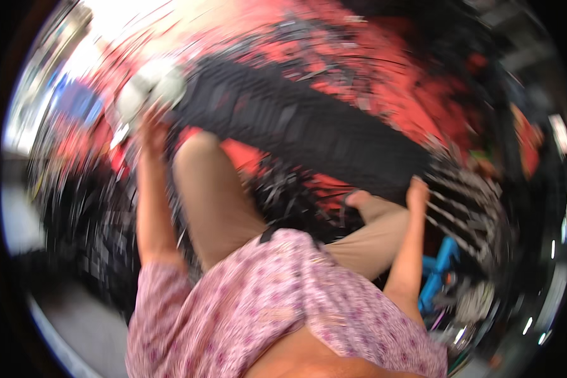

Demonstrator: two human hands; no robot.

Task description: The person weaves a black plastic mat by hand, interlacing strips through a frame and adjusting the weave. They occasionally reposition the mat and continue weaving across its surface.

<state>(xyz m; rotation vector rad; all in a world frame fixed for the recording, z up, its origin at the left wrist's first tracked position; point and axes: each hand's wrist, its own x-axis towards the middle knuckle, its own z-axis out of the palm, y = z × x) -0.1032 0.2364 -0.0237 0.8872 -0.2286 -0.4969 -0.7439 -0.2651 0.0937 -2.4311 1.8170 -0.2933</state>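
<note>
A long black ribbed panel (296, 120) slants across in front of me, from far left to near right. Its surface is smeared, so I cannot tell its material. At its right end my right hand (417, 192) is closed, apparently gripping the edge. My left hand (152, 129) is raised by the panel's left end, close to some rounded white things (148, 88). Motion blurs its fingers, and whether they touch the panel cannot be made out. My bent knees, in tan trousers (214, 183), are on the near side of the panel.
Scattered black strips (290, 189) cover much of the red floor covering (384, 82). Pale, thin strips (463, 211) fan out beyond my right hand. A bright blue object (438, 274) lies beside my right forearm. Farther left, a blue blurred shape (75, 101) shows.
</note>
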